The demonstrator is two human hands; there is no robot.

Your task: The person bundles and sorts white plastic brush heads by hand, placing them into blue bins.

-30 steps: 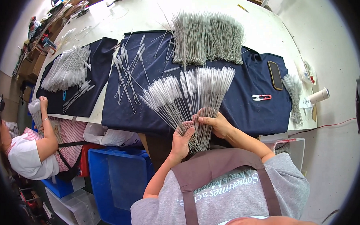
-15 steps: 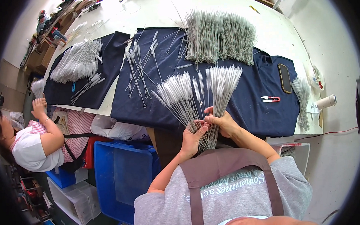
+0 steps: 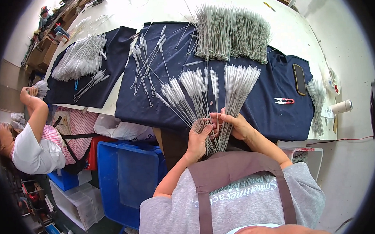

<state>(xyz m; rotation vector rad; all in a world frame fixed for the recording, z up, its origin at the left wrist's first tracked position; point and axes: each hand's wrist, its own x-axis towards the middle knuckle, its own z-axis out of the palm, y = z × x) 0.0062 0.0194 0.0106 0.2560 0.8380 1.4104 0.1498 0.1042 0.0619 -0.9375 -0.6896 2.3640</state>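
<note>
My left hand (image 3: 201, 137) is closed around the wire stems of a fanned bunch of thin tube brushes (image 3: 186, 89) with white bristle heads pointing away from me. My right hand (image 3: 236, 124) grips a second bunch of tube brushes (image 3: 241, 84), its heads packed closer together. Between the two bunches one brush (image 3: 214, 84) stands apart, its stem running down to my fingertips, which meet in the middle. The lower stem ends converge in front of my apron, partly hidden by my hands.
Dense brush piles (image 3: 232, 35) lie on the dark cloth (image 3: 175, 117), with loose brushes (image 3: 142, 69) left. Red-handled snips (image 3: 284, 101), a phone (image 3: 299, 80) and a cup (image 3: 341, 106) are at right. A co-worker (image 3: 35, 143) holds brushes at far left, beyond a blue bin (image 3: 127, 181).
The bunch in my right hand has shifted slightly right, and the left bunch has spread into separate clusters. The co-worker's arms have risen with their brushes.
</note>
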